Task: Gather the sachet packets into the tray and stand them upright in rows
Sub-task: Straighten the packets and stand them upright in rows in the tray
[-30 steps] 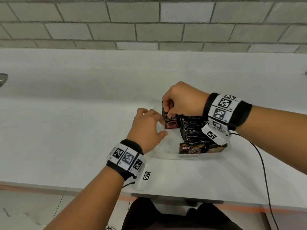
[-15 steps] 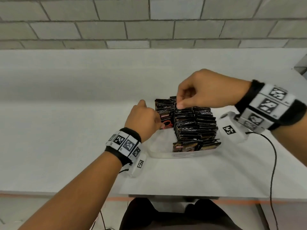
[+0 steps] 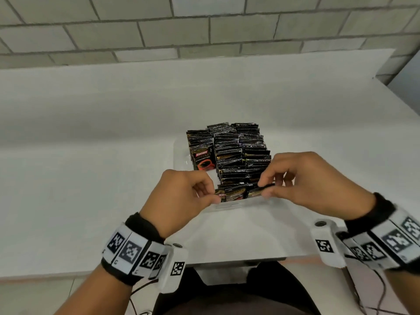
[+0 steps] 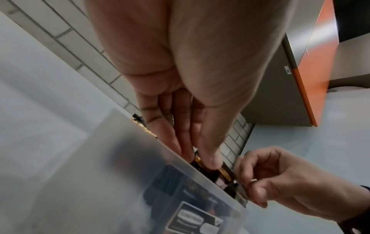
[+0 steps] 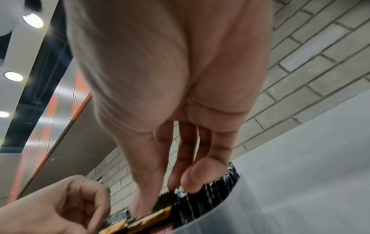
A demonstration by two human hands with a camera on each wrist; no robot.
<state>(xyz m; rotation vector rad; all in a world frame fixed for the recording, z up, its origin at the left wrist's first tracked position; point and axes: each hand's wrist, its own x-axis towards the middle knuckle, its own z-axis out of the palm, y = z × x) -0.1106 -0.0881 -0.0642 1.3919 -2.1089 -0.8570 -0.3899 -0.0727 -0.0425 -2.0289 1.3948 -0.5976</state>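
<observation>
Here I see both hands at the tray's near edge, centre frame. My left hand pinches the left end of the front sachets, and my right hand pinches their right end. Behind them, more sachets stand upright in rows on the table.

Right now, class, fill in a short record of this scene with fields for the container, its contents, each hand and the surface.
container: clear plastic tray, on the table
contents: black sachet packets standing upright in rows, with a few leaning at the near end
left hand: pinches the near packets at their left end
right hand: pinches the same near packets at their right end
surface: white table before a grey brick wall
</observation>
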